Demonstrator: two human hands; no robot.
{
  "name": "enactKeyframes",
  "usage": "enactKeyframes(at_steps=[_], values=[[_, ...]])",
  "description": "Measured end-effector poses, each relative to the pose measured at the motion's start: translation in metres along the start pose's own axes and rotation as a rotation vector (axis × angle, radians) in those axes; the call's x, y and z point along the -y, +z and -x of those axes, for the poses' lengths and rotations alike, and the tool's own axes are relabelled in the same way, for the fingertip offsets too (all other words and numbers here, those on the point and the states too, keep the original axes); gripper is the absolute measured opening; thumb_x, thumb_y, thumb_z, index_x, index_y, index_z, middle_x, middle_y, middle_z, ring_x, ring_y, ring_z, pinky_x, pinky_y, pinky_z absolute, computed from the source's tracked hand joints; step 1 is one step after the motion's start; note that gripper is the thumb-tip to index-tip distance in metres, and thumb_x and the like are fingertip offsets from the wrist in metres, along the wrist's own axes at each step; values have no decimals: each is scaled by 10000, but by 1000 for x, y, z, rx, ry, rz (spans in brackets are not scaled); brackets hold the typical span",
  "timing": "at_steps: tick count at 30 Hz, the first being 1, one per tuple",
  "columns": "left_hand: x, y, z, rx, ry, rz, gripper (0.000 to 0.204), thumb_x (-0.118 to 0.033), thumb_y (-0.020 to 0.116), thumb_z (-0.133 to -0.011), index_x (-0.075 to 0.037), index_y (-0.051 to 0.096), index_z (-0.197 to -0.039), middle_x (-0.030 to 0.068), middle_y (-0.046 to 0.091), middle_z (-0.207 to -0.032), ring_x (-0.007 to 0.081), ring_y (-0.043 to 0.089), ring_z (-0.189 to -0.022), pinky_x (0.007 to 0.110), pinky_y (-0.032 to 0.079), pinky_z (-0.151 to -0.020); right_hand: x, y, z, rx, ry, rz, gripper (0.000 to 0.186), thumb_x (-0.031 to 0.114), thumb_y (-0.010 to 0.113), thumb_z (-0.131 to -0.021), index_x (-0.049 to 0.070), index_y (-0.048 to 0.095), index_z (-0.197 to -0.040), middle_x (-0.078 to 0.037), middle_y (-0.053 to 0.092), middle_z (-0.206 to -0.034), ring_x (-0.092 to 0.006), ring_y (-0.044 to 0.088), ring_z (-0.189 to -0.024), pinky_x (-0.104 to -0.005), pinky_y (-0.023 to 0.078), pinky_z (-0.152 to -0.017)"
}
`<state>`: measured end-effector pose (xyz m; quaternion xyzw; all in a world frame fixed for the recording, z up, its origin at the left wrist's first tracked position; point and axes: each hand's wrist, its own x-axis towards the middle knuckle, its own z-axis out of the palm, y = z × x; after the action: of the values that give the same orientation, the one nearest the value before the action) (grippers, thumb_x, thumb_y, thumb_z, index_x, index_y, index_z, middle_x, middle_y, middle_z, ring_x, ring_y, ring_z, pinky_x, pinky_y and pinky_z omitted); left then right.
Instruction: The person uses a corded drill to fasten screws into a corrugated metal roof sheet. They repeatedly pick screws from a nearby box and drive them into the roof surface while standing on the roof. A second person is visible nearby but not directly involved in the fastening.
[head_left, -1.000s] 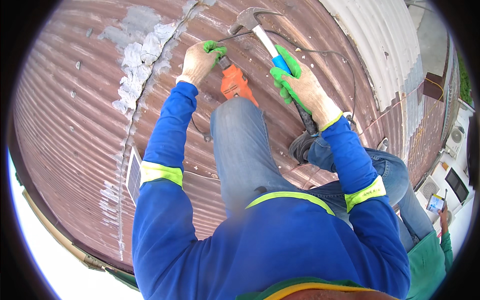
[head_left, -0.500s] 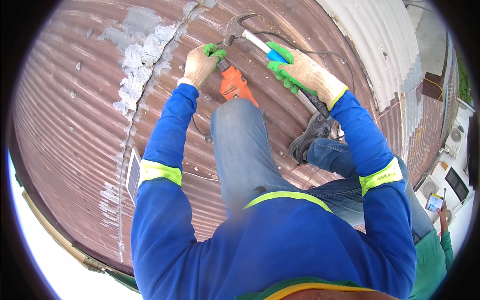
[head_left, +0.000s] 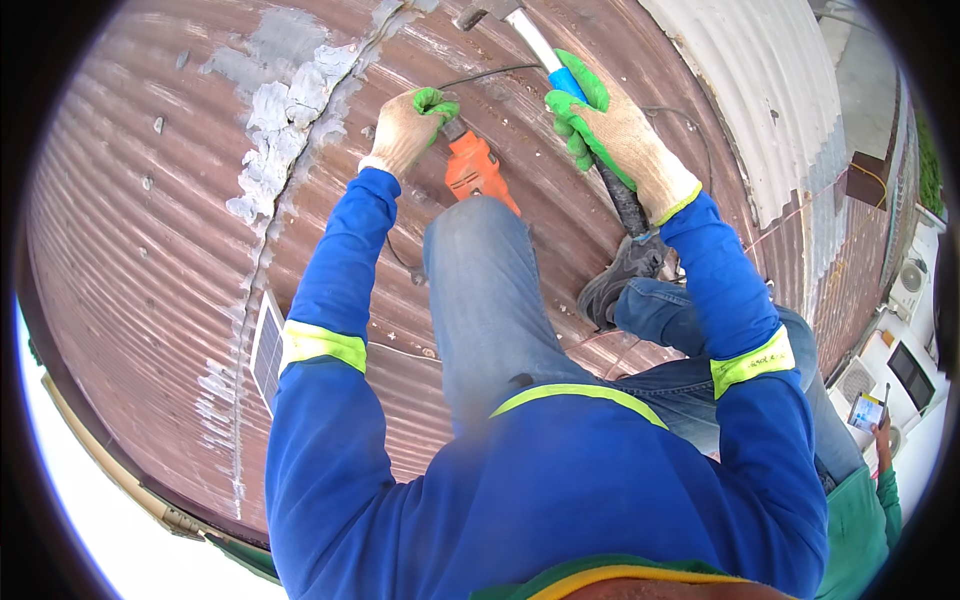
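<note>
My right hand (head_left: pixel 620 135), in a cream and green glove, grips a claw hammer (head_left: pixel 534 38) by its handle. The handle has a white upper shaft, a blue band and a dark lower part; the head is raised toward the upper edge of the view. My left hand (head_left: pixel 405 132), gloved alike, is closed with its fingertips pinched together just beyond the dark end of an orange power tool (head_left: pixel 474 168). Whatever those fingers hold is hidden. The orange tool lies on the rusty corrugated roof (head_left: pixel 345 250), against my bent knee (head_left: pixel 478 225).
A cracked grey sealant seam (head_left: pixel 275 140) runs along the roof on the left. Beside my left arm lies a small solar panel (head_left: pixel 268 350). Dark cable (head_left: pixel 490 72) crosses behind my hands. At the right, a person's hand (head_left: pixel 880 430) holds a device near air-conditioner units (head_left: pixel 910 280).
My right hand has lifted the hammer, so its head has moved up and away from my left hand. The left hand has stayed almost in place beside the orange tool.
</note>
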<state>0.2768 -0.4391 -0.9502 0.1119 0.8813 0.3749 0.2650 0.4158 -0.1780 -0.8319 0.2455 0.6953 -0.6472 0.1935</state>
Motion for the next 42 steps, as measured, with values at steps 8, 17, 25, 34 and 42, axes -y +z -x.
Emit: enactKeyframes(at_steps=[8, 17, 25, 34, 42], values=[[-9, -11, 0, 58, -91, 54, 238, -201, 815, -938, -31, 801, -1105, 44, 713, -788, 102, 611, -696, 308, 513, -667, -7, 4, 17, 89, 56, 13, 731, 243, 666, -1060, 199, 333, -1709, -15, 625, -881, -96, 567, -666, -282, 486, -555], [-10, -5, 1, 18, -51, 176, 252, -127, 755, -987, 18, 790, -1190, 11, 794, -947, 51, 672, -781, 228, 555, -720, -17, -2, 23, 20, 63, -46, 763, 271, 700, -1049, 172, 330, -1708, -11, 635, -894, -96, 583, -681, -284, 522, -573], [3, -1, -3, 25, -75, 192, 254, -80, 709, -997, 18, 773, -1222, 26, 818, -1020, 34, 680, -786, 200, 515, -667, -23, 8, 20, 34, 85, -62, 697, 223, 668, -1060, 163, 374, -1690, -21, 635, -880, -88, 589, -643, -273, 501, -515], [-4, -6, -5, 46, -77, 5, 248, -127, 746, -982, 12, 791, -1182, 18, 791, -947, 46, 673, -792, 234, 548, -697, -10, 8, 11, 49, 22, -13, 696, 260, 664, -1071, 164, 367, -1693, -14, 630, -868, -91, 587, -649, -276, 503, -529], [2, -1, -7, 12, -10, -57, 267, -184, 798, -959, -5, 800, -1158, 16, 783, -924, 53, 673, -783, 247, 554, -697, 7, -2, -3, 125, 67, 187, 725, 271, 691, -1046, 229, 371, -1695, -6, 638, -884, -103, 569, -658, -287, 507, -558]])
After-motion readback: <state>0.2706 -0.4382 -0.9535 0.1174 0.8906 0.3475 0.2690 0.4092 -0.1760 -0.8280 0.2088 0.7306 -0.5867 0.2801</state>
